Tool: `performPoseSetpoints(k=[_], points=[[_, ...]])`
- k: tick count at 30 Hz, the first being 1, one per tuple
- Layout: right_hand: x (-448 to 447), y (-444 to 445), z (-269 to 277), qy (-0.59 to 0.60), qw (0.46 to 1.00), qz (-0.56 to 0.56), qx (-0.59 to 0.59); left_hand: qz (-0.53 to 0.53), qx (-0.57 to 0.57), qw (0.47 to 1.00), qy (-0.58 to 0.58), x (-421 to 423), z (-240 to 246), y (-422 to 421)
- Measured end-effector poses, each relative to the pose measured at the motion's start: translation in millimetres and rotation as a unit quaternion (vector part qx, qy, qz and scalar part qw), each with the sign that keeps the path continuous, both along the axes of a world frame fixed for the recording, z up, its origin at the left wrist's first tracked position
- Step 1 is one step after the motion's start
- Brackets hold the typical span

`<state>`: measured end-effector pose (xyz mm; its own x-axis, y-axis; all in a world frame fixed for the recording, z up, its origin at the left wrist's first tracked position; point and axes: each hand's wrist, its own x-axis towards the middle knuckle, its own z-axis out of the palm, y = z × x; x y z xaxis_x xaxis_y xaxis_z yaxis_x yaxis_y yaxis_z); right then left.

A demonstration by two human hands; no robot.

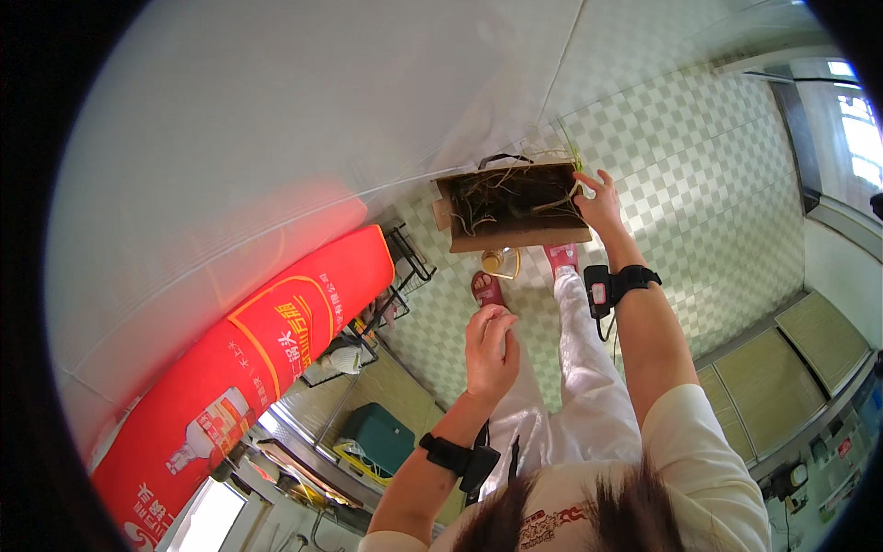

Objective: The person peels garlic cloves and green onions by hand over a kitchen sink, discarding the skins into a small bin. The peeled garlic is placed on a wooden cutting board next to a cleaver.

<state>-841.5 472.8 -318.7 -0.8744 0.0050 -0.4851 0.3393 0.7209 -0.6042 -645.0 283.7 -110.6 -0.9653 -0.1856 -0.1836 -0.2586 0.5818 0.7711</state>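
Observation:
An uncovered cardboard box (521,238) stands by the wall in front of my feet. Inside it lie thin, dry-looking plant stalks or roots (483,196), and a few green blades (571,148) stick up at its right end. My right hand (599,200) is at that end, thumb and fingers apart near the rim; whether it touches the box or a stalk, I cannot tell. My left hand (493,352) hangs above my left leg with its fingers loosely bent, holding nothing. A bottle or jug with a yellowish cap (492,261) and a handle stands just before the box.
A red printed cover (296,331) lies along the left, beside a black wire rack (407,262). A green bin (378,435) stands lower left. Cabinet doors (769,372) line the right. Tiled floor (703,172) stretches beyond the box, beside the pale wall (310,90).

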Motion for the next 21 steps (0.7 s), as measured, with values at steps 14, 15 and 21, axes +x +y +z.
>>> performPoseSetpoints(k=[14,15,21], points=[[62.9,10.1,141.7,-0.079,0.882,-0.163,-0.435,0.003,0.030,0.998,-0.047,-19.3,3.7,13.7],[70.7,12.5,159.9,-0.092,0.871,-0.179,-0.448,0.006,0.038,0.998,-0.047,-20.7,6.8,13.3],[84.4,39.0,224.2,-0.022,0.835,-0.274,-0.477,0.028,0.075,0.996,-0.035,-30.4,7.9,7.6]])
